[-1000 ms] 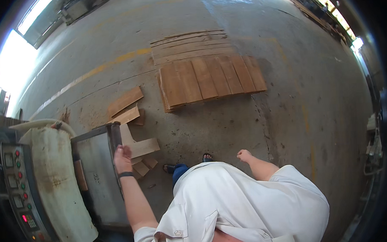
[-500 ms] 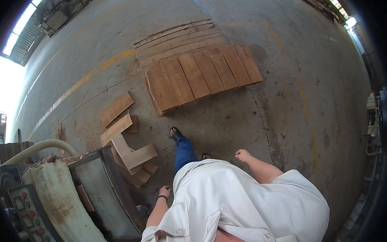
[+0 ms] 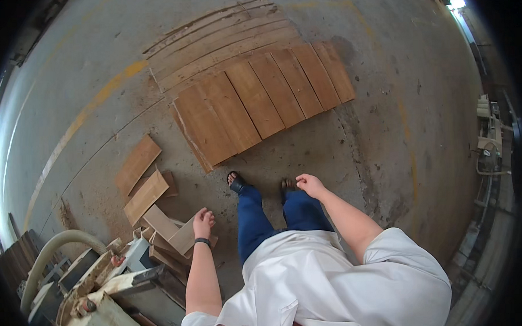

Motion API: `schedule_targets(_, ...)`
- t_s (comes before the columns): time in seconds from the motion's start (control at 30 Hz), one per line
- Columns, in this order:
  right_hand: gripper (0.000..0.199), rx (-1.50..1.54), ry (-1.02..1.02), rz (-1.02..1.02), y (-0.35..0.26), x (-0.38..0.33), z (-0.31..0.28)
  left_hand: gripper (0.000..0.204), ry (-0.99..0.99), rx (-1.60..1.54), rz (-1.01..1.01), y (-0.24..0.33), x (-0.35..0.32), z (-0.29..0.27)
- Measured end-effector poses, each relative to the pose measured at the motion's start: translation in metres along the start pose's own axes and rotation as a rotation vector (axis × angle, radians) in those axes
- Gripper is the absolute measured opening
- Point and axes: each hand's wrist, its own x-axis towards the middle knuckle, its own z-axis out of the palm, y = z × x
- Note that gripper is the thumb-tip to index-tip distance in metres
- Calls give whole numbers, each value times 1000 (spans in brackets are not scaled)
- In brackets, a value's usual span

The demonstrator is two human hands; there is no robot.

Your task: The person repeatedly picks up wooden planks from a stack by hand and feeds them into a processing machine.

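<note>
My left hand (image 3: 203, 223), with a dark band at the wrist, hangs over a loose heap of cut boards (image 3: 155, 215). Its fingers are loosely bent and a little apart, with nothing in them. In front of my right thigh is my right hand (image 3: 311, 186), its fingers curled in and nothing visible in them. Beyond my feet, several brown wooden boards (image 3: 265, 94) lie side by side in a stack on the floor. Longer, paler planks (image 3: 222, 45) lie behind them. Neither hand touches the wood.
A worn machine (image 3: 113, 294) with a thick bent hose (image 3: 57, 245) stands close on my left. Yellow lines (image 3: 100, 99) mark the concrete floor. Equipment with pale parts (image 3: 488, 129) stands along the far right edge.
I have moved forward, so the stacked boards appear nearer and the machine has slid back at lower left. Both hands have swung up and forward; the left now shows over the cut boards.
</note>
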Motion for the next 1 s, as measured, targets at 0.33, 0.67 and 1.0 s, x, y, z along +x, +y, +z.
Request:
schedule_targets(0.33, 49, -162, -142, -6, 18, 222, 69, 48, 81, 163, -34, -14, 178, 33)
schedule_targets(0.67, 99, -323, -158, 96, -13, 405, 137, 93, 194, 292, 6, -56, 350, 94)
schedule_targets(1.0, 99, -234, 13, 262, -26, 427, 176, 105, 335, 570, -113, -34, 390, 130)
